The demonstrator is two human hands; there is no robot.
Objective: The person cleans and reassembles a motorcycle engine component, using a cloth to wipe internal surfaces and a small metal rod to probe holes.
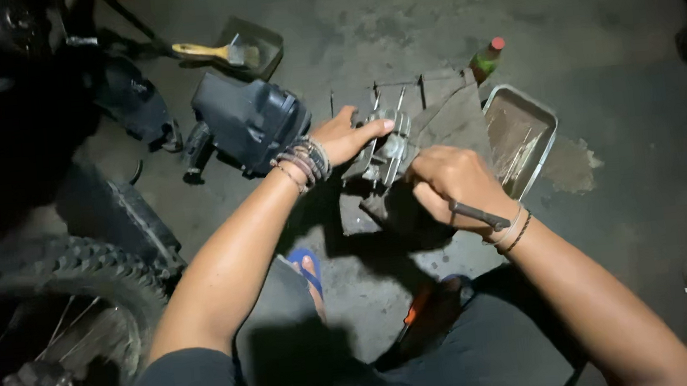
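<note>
On the concrete floor (395,23) between the person's knees, a finned metal engine part (387,149) sits on a grey rag (453,117). The left hand (344,137) lies on the part's left side, fingers stretched together across its top. The right hand (455,185) is closed in a fist around a dark tool handle (478,215), whose working end is hidden at the part's right side. Just right of the rag stands a metal tray (542,113), with a small green bottle with a red cap (486,58) behind it. A black plastic housing (250,118) lies left of the left hand, and a yellow-handled brush (215,53) rests in a dark tray beyond it. A knobby motorcycle tyre (90,273) fills the lower left
</note>
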